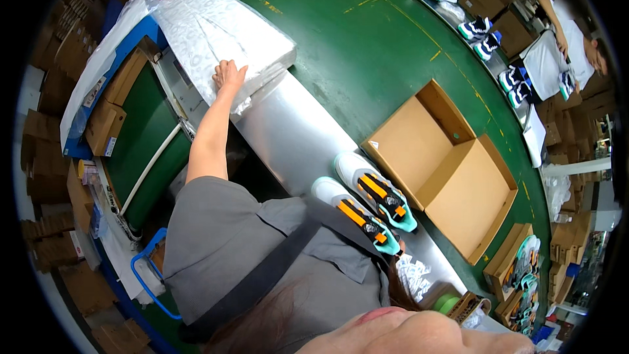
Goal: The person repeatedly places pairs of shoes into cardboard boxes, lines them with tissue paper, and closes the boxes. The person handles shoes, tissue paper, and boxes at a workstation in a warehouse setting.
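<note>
Under the left fingers (225,69), the white stack (229,29) slants lengthwise down-right.

The paper (223,33) is lying on the metal worktop (295,134) in a thick, white, faintly patterned stack. Two pale grey shoes (373,190) with black, orange and mint parts are standing side by side, toes pointing upper left. Just beside them, the brown box (419,147) is lying open.

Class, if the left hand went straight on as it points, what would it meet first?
The stack of white sheets; the left hand already seems to touch it, so it would probably run across the top, though depth is unclear.
</note>
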